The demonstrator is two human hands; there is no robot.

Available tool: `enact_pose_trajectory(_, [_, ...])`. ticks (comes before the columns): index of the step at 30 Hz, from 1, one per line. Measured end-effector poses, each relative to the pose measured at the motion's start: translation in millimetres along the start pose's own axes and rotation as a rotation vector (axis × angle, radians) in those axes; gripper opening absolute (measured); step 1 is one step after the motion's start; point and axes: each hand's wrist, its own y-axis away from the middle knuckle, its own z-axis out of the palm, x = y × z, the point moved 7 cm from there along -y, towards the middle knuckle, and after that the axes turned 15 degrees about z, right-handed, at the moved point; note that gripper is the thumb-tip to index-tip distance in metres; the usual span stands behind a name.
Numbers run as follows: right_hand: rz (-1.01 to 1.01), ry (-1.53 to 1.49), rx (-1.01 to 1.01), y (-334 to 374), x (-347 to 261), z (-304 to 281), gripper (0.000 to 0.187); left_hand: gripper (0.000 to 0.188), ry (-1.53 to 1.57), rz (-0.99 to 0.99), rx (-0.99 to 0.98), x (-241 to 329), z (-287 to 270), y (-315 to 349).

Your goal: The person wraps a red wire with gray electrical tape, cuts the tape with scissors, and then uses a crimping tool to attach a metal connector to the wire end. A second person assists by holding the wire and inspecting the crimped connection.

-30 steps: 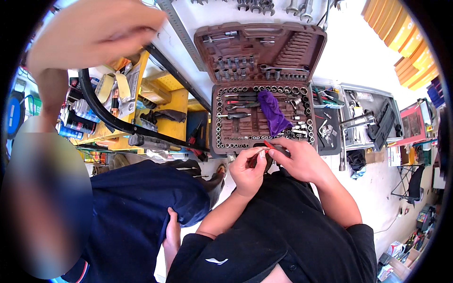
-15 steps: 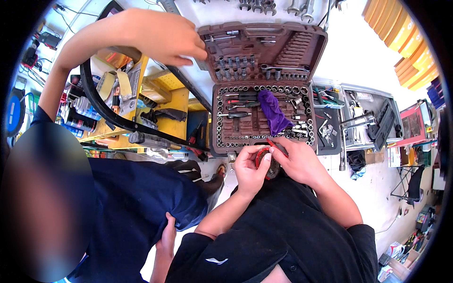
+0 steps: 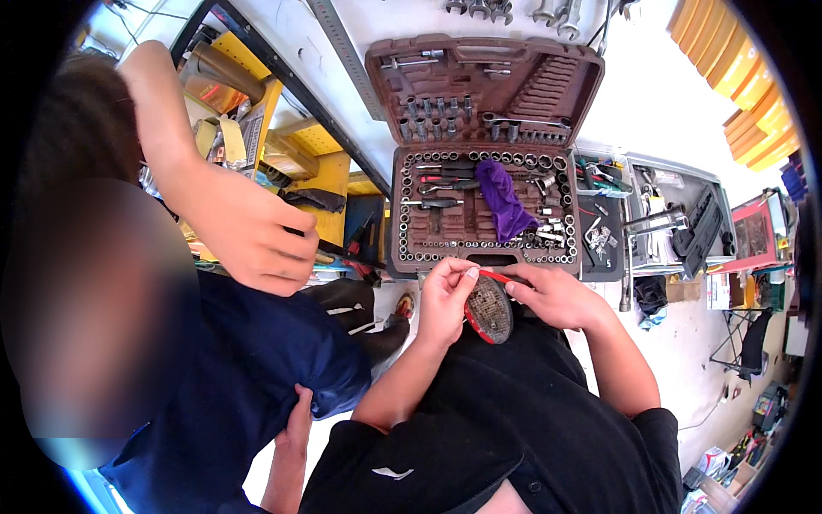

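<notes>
Between my hands, in front of my black shirt, is a round grey piece (image 3: 491,312) with a mesh-like face and a red rim; its exact kind is unclear. My left hand (image 3: 446,301) pinches its rim at the upper left. A thin red strip (image 3: 495,276) runs along the top, from my left fingertips toward my right. My right hand (image 3: 555,296) is closed on that strip's other end, with its thumb on top. Just beyond my hands lies an open brown socket set case (image 3: 396,210), and on its tools rests a crumpled purple cloth (image 3: 505,202).
At the left, a person in dark blue extends a bare hand (image 3: 261,236) in front of a yellow shelf (image 3: 332,176). Grey trays of tools (image 3: 723,214) stand right of the case, with a long metal wrench (image 3: 627,274) beside them. Wrenches (image 3: 561,17) hang on the wall.
The round piece has come out from behind my fingers and its mesh face now shows. My hands have spread slightly apart. The other person's hand has dropped away from the case lid.
</notes>
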Motion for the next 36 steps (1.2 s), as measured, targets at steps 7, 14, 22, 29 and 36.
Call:
enact_pose_trajectory(7, [-0.055, 0.018, 0.104, 4.0, 0.5, 5.2, 0.046, 0.011, -0.106, -0.118, -0.23, 9.6, -3.0, -9.1])
enact_pose_trajectory(14, [-0.089, 0.004, 0.169, 17.2, -5.7, -5.5, 0.042, 0.017, -0.188, -0.054, -0.199, 7.1, -3.2, -3.9])
enact_pose_trajectory(22, [-0.039, 0.055, 0.187, 19.2, 4.8, 4.3, 0.041, 0.019, -0.244, 0.004, -0.146, 8.7, 2.1, 4.0])
enact_pose_trajectory(29, [0.009, 0.03, 0.182, 9.2, 17.7, 22.5, 0.044, 0.018, -0.171, -0.035, -0.094, 2.2, -1.3, 6.1])
enact_pose_trajectory(36, [0.013, 0.039, 0.193, 4.8, 21.8, 29.2, 0.045, 0.011, -0.211, -0.018, -0.123, 5.2, -0.5, 6.5])
